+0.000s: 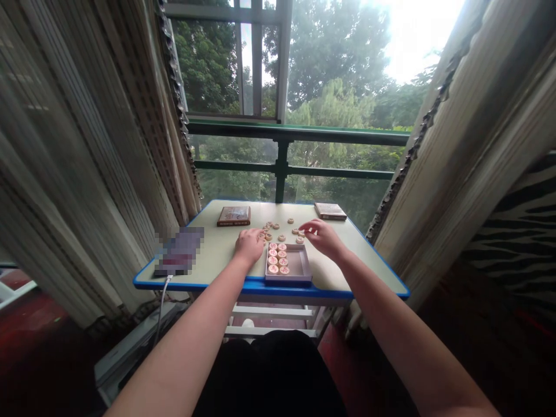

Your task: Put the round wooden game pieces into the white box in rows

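Several round wooden xiangqi pieces lie loose beyond a shallow box. Two columns of pieces with red characters stand in the box's left part; the right part shows its bare floor. My left hand rests left of the box with bent fingers. Its fingertips are at the near-left loose pieces, and its grip is mostly hidden. My right hand reaches in from the right, palm down, with its thumb and forefinger closed at the edge of a loose piece.
On the blue-edged table, a brown flat box stands back left and another flat box back right. A blurred dark device with a white cable lies at the left. Curtains flank the window; a green railing crosses behind.
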Demonstrator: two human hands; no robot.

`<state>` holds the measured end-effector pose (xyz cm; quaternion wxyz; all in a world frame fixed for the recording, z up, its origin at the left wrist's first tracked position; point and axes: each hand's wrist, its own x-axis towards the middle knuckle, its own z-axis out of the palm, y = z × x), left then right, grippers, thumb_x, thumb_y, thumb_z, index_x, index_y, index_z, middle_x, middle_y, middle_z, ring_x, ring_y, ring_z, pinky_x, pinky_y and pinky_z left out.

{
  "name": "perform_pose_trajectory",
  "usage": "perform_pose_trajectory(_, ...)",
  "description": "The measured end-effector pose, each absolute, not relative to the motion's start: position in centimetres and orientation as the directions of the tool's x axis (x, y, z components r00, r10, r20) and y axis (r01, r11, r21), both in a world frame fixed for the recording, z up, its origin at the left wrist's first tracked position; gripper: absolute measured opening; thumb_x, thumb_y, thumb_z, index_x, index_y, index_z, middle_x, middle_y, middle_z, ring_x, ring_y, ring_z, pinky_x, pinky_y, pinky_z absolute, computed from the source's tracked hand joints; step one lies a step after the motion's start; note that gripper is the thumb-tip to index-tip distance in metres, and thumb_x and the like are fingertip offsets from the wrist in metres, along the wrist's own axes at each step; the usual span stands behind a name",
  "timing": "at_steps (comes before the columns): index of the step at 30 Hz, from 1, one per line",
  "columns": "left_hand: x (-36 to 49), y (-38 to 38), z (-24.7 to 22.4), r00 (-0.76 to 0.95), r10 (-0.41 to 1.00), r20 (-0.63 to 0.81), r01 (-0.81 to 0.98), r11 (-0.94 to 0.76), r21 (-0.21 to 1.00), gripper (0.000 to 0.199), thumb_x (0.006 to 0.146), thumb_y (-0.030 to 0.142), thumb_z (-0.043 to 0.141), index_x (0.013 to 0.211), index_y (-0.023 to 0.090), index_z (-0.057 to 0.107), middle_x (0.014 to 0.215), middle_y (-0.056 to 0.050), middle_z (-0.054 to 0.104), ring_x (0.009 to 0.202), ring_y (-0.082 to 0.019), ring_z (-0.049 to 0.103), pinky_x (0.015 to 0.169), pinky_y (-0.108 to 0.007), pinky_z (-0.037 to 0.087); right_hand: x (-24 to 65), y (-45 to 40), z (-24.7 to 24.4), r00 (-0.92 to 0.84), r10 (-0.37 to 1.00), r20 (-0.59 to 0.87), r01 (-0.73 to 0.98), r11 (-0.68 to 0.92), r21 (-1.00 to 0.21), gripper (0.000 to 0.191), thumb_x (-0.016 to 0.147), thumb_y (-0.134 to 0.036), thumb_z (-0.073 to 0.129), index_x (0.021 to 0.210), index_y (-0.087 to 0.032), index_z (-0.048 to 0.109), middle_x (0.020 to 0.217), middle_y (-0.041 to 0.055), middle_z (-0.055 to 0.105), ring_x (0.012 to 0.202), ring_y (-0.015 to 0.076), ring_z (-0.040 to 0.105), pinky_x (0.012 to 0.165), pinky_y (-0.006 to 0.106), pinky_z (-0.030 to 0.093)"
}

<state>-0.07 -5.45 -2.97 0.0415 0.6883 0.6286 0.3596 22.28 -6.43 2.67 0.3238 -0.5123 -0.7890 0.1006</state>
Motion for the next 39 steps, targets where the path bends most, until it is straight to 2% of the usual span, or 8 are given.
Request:
perform_pose_trajectory(3,0.0,-4.6,-3.4,-0.054,0.926,0.375,0.853,-0.152,0.5,0.036,0.081,0.015,0.04,0.111,0.015,0.06,0.116,-0.01,0.061,0.112,-0.023,0.05,0.098,-0.035,0.037,23.0,-3.4,3.7,-0.254,0.95,0.183,0.9,0.301,-0.314,0.031,0.07,-0.004,0.053,0.096,-0.013,0.068,0.096,0.0107,0.065,0.086,0.02,0.059,0.078,0.028,0.044)
perform_pose_trajectory(8,0.0,-3.7,-3.7,-0.038,0.934,0.356,0.873,-0.142,0.467,0.029,0.083,0.02,0.044,0.105,0.016,0.061,0.113,-0.011,0.061,0.11,-0.024,0.051,0.097,-0.035,0.039,24.0,-0.3,3.9,-0.269,0.963,0.035,0.92,0.267,-0.286,0.036,0.064,-0.012,0.065,0.1,-0.011,0.067,0.09,0.0128,0.067,0.075,0.0216,0.062,0.064,0.027,0.047)
perform_pose_trajectory(11,-0.1,-2.7,-3.3,0.021,0.935,0.353,0.879,-0.186,0.44,0.024,0.082,0.023,0.046,0.095,0.017,0.065,0.106,-0.01,0.063,0.105,-0.022,0.055,0.095,-0.033,0.041,24.3,0.3,3.3,-0.321,0.943,0.088,0.897,0.333,-0.292,0.039,0.068,-0.017,0.062,0.107,-0.016,0.064,0.108,0.0117,0.061,0.088,0.0199,0.06,0.075,0.026,0.046)
perform_pose_trajectory(15,-0.1,-0.2,-2.3,0.068,0.935,0.347,0.879,-0.221,0.423,0.024,0.082,0.023,0.045,0.089,0.018,0.067,0.101,-0.009,0.065,0.098,-0.02,0.058,0.092,-0.03,0.043,24.9,0.2,2.3,-0.459,0.868,0.188,0.834,0.494,-0.244,0.029,0.075,-0.023,0.056,0.101,-0.017,0.068,0.106,0.0109,0.059,0.093,0.0199,0.057,0.086,0.029,0.042)
perform_pose_trajectory(23,-0.1,3.7,-0.2,0.247,0.923,0.296,0.811,-0.364,0.459,0.033,0.076,0.017,0.044,0.1,0.02,0.068,0.108,-0.007,0.067,0.102,-0.022,0.059,0.092,-0.032,0.043,25.6,-0.8,2.1,-0.49,0.86,0.142,0.845,0.508,-0.167,0.044,0.071,-0.049,0.061,0.105,-0.021,0.065,0.099,0.0101,0.06,0.078,0.021,0.059,0.068,0.029,0.045)
perform_pose_trajectory(28,-0.4,3.8,-0.9,0.458,0.862,0.216,0.758,-0.506,0.412,0.033,0.077,0.026,0.047,0.103,0.022,0.068,0.115,-0.005,0.064,0.108,-0.021,0.056,0.095,-0.029,0.04,24.5,-0.3,0.9,-0.524,0.836,0.164,0.801,0.549,-0.237,0.032,0.072,-0.035,0.064,0.102,-0.021,0.066,0.099,0.0091,0.06,0.072,0.0157,0.06,0.07,0.026,0.046)
perform_pose_trajectory(33,-0.4,3.5,-1.1,0.375,0.884,0.278,0.786,-0.462,0.411,0.03,0.079,0.027,0.048,0.099,0.017,0.069,0.103,-0.008,0.068,0.095,-0.022,0.062,0.087,-0.03,0.045,23.8,0.7,-0.1,-0.569,0.786,0.242,0.719,0.618,-0.317,0.025,0.083,-0.026,0.053,0.101,-0.018,0.068,0.102,0.0107,0.063,0.076,0.0158,0.062,0.076,0.027,0.048)
perform_pose_trajectory(39,-0.7,3.7,-1.5,0.217,0.933,0.288,0.738,-0.349,0.577,0.03,0.077,0.019,0.049,0.1,0.014,0.067,0.099,-0.008,0.07,0.092,-0.019,0.064,0.086,-0.028,0.047,23.6,1.3,-0.6,-0.603,0.731,0.32,0.653,0.683,-0.327,0.025,0.082,-0.022,0.053,0.101,-0.018,0.07,0.1,0.0116,0.066,0.085,0.0196,0.062,0.08,0.029,0.048)
